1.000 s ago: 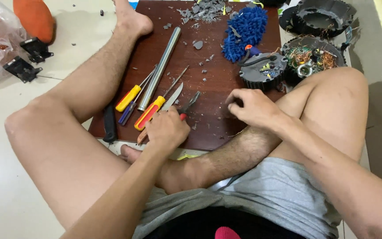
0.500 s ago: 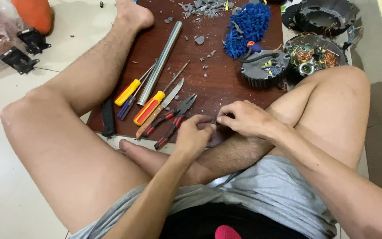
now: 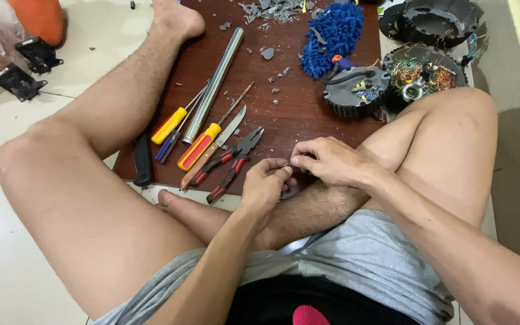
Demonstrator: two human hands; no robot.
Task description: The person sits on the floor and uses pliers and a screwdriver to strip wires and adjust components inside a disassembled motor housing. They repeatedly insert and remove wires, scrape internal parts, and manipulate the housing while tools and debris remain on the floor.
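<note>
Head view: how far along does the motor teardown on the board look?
Done: one motor housing lies opened, another shows loose copper windings, and grey debris is scattered on the board. In hand: left hand and right hand pinch something too small to identify. Left: pliers and screwdrivers lie unused; windings remain in the housing.

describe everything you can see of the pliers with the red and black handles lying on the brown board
The pliers with red and black handles lie flat on the dark brown wooden board, near its front edge. The grey metal jaws point up and to the right, about closed; the two handles splay apart toward the person. A knife with a wooden handle lies right alongside on the left, looking as if it touches them. The left hand is close to the right but apart. No hand holds them.
</note>
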